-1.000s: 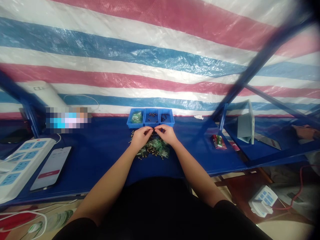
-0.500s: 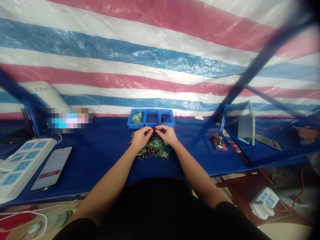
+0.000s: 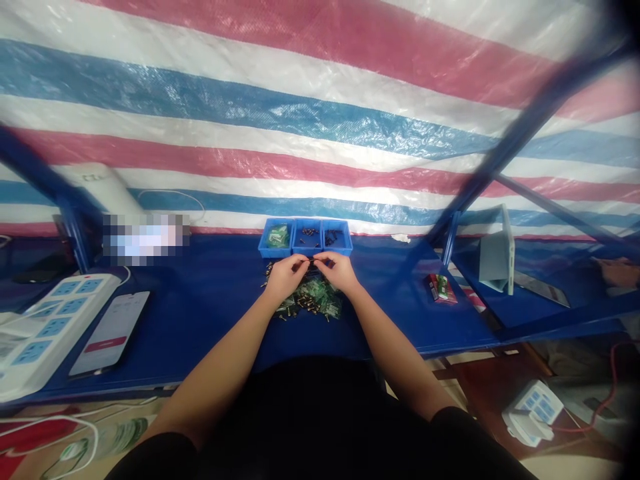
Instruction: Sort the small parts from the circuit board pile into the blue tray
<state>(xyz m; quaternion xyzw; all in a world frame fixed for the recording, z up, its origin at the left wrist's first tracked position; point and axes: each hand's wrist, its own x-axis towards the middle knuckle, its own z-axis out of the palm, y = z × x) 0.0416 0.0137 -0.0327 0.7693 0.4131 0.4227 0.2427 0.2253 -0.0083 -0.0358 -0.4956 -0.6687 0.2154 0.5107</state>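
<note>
Fingertips nearly meeting, my left hand [image 3: 287,277] and my right hand [image 3: 338,269] pinch a small dark screw-like part [image 3: 311,260] between them; its exact shape is too small to make out. Beneath and between the hands lies a pile [image 3: 315,297] of clear-green pieces mixed with dark and brass-coloured screw-like parts. Just beyond my fingers stand three joined blue bins. The left bin [image 3: 275,253] holds clear-green pieces, the middle bin [image 3: 306,250] several small brownish parts, and the right bin [image 3: 340,251] small dark parts.
On the blue table [image 3: 210,293], a phone [image 3: 110,333] and a white power strip [image 3: 65,327] lie at the left. A small red-green box [image 3: 441,288] sits at the right, near a blue frame post [image 3: 451,239] and a propped tablet [image 3: 495,257]. Another person's hand [image 3: 617,272] shows far right.
The view has shifted slightly, moving the scene a little to the right. Both hands stay together over the pile, still pinching the small part, with only slight finger movement.
</note>
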